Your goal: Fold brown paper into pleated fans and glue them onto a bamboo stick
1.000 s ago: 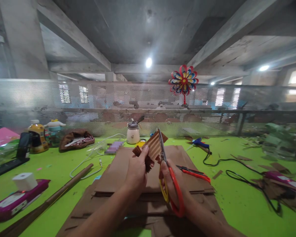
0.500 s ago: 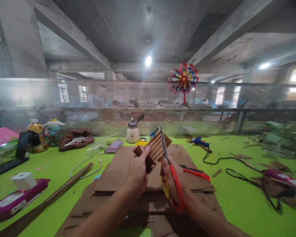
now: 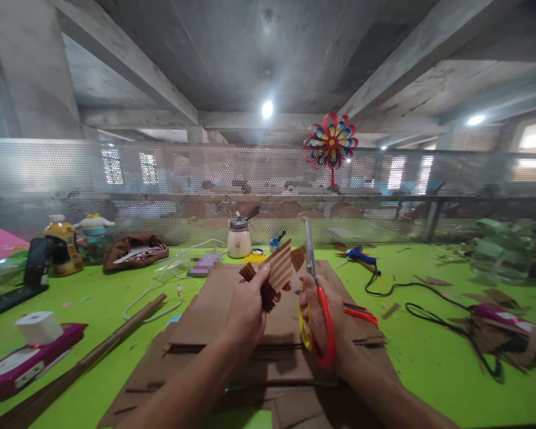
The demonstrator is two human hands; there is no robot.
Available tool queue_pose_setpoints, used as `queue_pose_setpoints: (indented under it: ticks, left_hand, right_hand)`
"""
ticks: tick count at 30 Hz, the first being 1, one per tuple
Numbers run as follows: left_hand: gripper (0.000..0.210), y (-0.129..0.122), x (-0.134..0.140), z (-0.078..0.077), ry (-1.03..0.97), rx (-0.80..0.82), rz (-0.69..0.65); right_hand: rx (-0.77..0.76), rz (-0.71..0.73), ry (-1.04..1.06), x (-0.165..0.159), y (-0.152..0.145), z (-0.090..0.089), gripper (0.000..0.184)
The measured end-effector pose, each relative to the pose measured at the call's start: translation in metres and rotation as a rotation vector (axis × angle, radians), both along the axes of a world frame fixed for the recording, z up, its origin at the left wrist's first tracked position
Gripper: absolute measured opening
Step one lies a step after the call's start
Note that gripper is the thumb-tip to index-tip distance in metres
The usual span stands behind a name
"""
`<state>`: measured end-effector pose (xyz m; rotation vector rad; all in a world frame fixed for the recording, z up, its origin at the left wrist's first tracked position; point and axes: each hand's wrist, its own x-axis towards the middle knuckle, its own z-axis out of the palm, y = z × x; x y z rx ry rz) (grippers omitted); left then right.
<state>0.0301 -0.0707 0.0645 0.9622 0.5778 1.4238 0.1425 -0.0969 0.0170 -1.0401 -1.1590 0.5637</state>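
Note:
My left hand [image 3: 246, 310] pinches a small piece of brown corrugated cardboard [image 3: 274, 273], holding it up above a stack of flat cardboard sheets [image 3: 214, 310]. My right hand [image 3: 324, 310] grips red and yellow handled scissors [image 3: 316, 298], blades pointing up and closed. The blades stand just to the right of the cardboard piece, apart from it. A small cut-off scrap [image 3: 298, 257] shows between the piece and the blades.
On the green table [image 3: 116, 298]: a wooden stick [image 3: 93, 351] at left, a white cable [image 3: 161, 286], a cream jar [image 3: 239, 238], a blue glue gun [image 3: 360, 257] with black cord [image 3: 429, 310], red cutters [image 3: 361, 314], pink packs at both sides. A perforated metal screen [image 3: 161, 179] backs the table.
The scissors have drawn away to the right of the cardboard piece, and a small strip has come off its right edge. My left hand has barely moved.

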Motion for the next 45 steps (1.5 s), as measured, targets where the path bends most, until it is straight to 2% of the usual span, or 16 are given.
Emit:
queue_pose_setpoints:
  ticks: [5,10,13,17,20,25,28,30,32,34,35,36,38,41,45]
  left_hand:
    - [0.024,0.006,-0.001,-0.003,0.094,-0.006,0.012]
    - [0.023,0.016,-0.004,-0.012,0.242,0.047,-0.054]
    - [0.024,0.022,-0.004,-0.017,0.358,0.027,-0.069]
    - [0.024,0.024,0.000,-0.022,0.459,0.011,-0.030]
    - [0.024,0.024,0.002,-0.026,0.496,0.008,-0.048]
    - [0.022,0.021,0.005,-0.031,0.548,0.032,-0.141]
    - [0.021,0.019,0.006,-0.031,0.547,0.056,-0.127]
    - [0.020,0.021,0.006,-0.032,0.527,0.044,-0.103]
    - [0.021,0.025,0.005,-0.032,0.498,0.028,-0.075]
    - [0.023,0.030,0.004,-0.034,0.458,0.022,-0.051]
    - [0.024,0.033,0.003,-0.034,0.429,0.024,-0.045]
    - [0.025,0.035,0.002,-0.034,0.398,0.024,-0.036]
    - [0.026,0.036,0.000,-0.034,0.351,0.014,-0.021]
    - [0.026,0.035,-0.001,-0.034,0.332,0.006,-0.034]
    - [0.026,0.034,-0.003,-0.034,0.370,0.035,-0.045]
  right_hand:
    - [0.023,-0.100,-0.043,0.019,0.018,-0.003,0.034]
    - [0.021,-0.283,-0.458,0.055,0.029,0.012,0.036]
    - [-0.174,-0.248,-0.697,0.083,0.036,0.023,0.037]
    - [-0.320,-0.288,-1.070,0.118,0.050,0.027,0.035]
    - [-0.385,-0.263,-1.142,0.139,0.062,0.019,0.035]
    - [-0.425,-0.136,-1.178,0.162,0.074,0.004,0.034]
    - [-0.407,-0.129,-1.157,0.163,0.070,0.005,0.028]
    - [-0.362,-0.162,-1.130,0.155,0.061,0.013,0.028]
    - [-0.292,-0.117,-1.060,0.138,0.049,0.025,0.030]
    - [-0.233,0.254,-0.732,0.115,0.036,0.035,0.028]
    - [-0.253,0.422,-0.583,0.102,0.031,0.039,0.029]
    - [-0.284,0.543,-0.450,0.090,0.027,0.041,0.029]
    - [-0.361,0.658,-0.245,0.068,0.023,0.041,0.029]
    - [-0.373,0.661,-0.077,0.045,0.028,0.034,0.028]
    - [-0.329,0.650,0.071,0.037,0.038,0.019,0.026]
